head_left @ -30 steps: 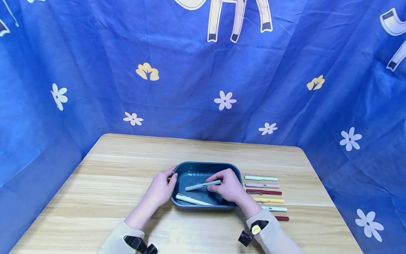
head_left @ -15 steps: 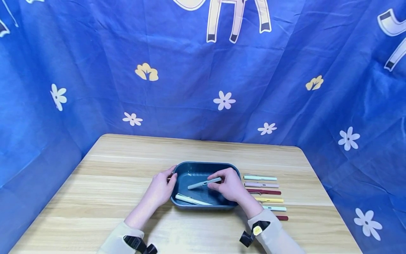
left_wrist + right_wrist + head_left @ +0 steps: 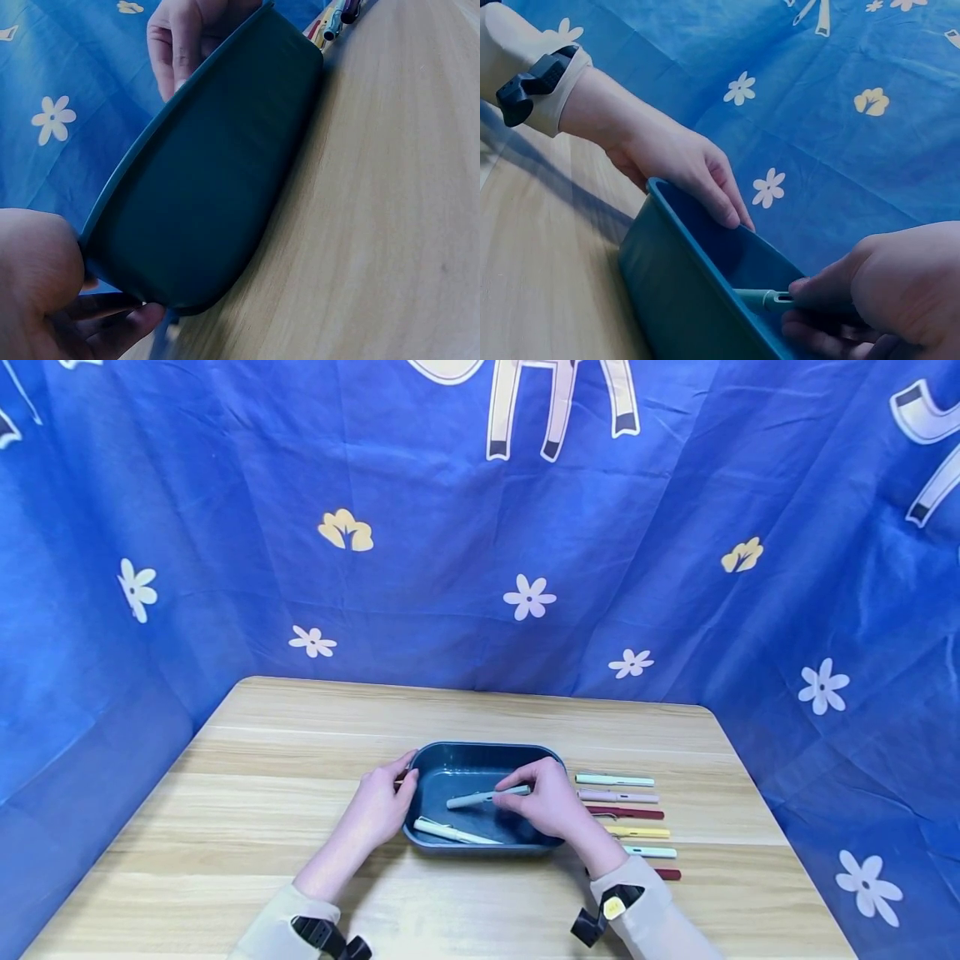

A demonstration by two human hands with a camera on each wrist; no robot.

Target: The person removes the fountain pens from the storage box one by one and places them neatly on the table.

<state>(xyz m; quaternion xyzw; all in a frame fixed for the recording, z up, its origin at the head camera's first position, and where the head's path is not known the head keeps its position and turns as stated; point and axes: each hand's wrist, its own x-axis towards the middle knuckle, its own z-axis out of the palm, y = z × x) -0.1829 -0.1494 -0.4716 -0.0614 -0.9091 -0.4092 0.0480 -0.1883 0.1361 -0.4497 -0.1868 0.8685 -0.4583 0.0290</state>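
Note:
A dark teal rectangular bin (image 3: 465, 758) stands on the table. My left hand (image 3: 384, 800) grips its left end, thumb over the rim and fingers along the outside, as the left wrist view shows from below. Inside the bin's outline, my right hand (image 3: 546, 800) pinches a grey-blue pen (image 3: 468, 800) near its right end between thumb and fingers. The pen's free end points left, tilted slightly down over the bin floor. A white pen (image 3: 452, 832) with a clip lies in the bin along the near wall. In the right wrist view, the held pen (image 3: 754, 298) shows just past the rim.
To the bin's right lies a column of several pens: mint (image 3: 615, 781), lilac (image 3: 618, 797), dark red (image 3: 630, 813), yellow (image 3: 641, 832), pale mint (image 3: 654, 852) and another dark red (image 3: 667, 875). My right forearm partly covers the nearer ones. A blue patterned curtain (image 3: 450, 560) surrounds the wooden table (image 3: 300, 735).
My right hand has shifted slightly right with the grey-blue pen. The pen tilted more steeply half a second ago and now lies flatter. My left hand keeps its grip on the bin.

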